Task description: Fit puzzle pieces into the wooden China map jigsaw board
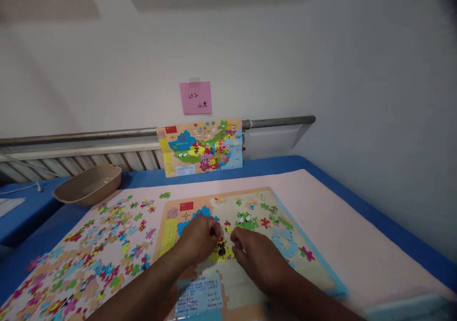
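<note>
Both hands are over a partly assembled map jigsaw puzzle (235, 283) that lies on the pink cloth. My left hand (200, 239) has its fingers curled into a pinch beside a yellow section with a dark animal picture (222, 250). Just right of that section, my right hand (257, 257) is closed too, thumb and fingers drawn together. What either pinch holds, if anything, is too small or hidden to make out. Near the fingertips are small red and yellow pieces (227, 224). A green section with white animals (245, 219) lies beyond my right hand.
Many loose puzzle pieces (93, 259) are scattered at the left. A tan basin (89, 185) stands behind them. A printed reference map (202, 147) hangs from the pipe (282, 121) at the wall, below a pink note (195, 97). The table edge is blue (357, 211).
</note>
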Motion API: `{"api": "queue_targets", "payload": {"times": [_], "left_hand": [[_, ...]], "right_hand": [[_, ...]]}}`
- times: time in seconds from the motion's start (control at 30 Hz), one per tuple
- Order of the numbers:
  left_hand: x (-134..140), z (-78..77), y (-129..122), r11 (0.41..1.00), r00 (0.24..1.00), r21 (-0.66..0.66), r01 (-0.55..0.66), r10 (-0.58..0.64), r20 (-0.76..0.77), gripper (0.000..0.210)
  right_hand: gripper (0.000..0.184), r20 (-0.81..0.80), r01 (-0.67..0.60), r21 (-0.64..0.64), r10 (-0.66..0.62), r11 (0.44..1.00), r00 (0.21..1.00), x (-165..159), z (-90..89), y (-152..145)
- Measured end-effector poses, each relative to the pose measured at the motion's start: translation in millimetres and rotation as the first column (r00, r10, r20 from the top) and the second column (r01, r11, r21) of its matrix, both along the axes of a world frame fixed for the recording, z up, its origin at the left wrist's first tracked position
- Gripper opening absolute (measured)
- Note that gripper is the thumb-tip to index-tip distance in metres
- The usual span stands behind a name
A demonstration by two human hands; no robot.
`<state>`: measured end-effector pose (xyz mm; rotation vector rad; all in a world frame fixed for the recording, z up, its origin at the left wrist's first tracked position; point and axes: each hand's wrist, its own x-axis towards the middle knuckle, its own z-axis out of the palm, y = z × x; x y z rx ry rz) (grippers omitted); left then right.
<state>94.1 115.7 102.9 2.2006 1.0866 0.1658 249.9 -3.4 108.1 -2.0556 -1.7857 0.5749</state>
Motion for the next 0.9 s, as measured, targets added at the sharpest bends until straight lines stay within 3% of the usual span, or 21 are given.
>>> {"api": "queue_targets", "payload": {"times": [0.17,0.33,0.43,0.57,0.67,0.8,0.9], "left_hand": [[-6,8.9,-8,0.981,0.995,0.192,-0.016,0.034,-0.091,0.019],[-25,11.5,-43,0.948,0.987,0.31,0.078,-0.031,-0.155,0.025],[-38,-4.1,-64,0.863,0.952,0.426,0.273,-0.179,-0.247,0.019],[-47,-22.4,-72,0.725,0.899,0.537,0.431,-0.293,-0.326,0.042],[-46,-18.2,-71,0.706,0.838,0.473,0.526,-0.339,-0.427,0.062],[-38,-3.1,-68,0.768,0.779,0.313,0.559,-0.357,-0.515,0.073],[-33,-0.1,-67,0.8,0.77,0.24,0.55,-0.374,-0.517,0.078]], "right_hand": [[0.014,0.149,-0.059,-0.015,0.061,0.998,0.987,6,0.4,-2],[0.011,0.273,-0.136,-0.005,0.132,0.991,0.953,18,2.0,5],[0.011,0.364,-0.22,0.031,0.194,0.975,0.911,28,4.9,17],[0.016,0.426,-0.337,0.094,0.268,0.937,0.864,38,1.0,31],[0.017,0.408,-0.374,0.126,0.296,0.919,0.864,40,-6.8,35],[0.013,0.37,-0.339,0.179,0.256,0.924,0.893,38,-15.5,39],[0.009,0.363,-0.324,0.185,0.242,0.928,0.9,36,-19.0,45]]}}
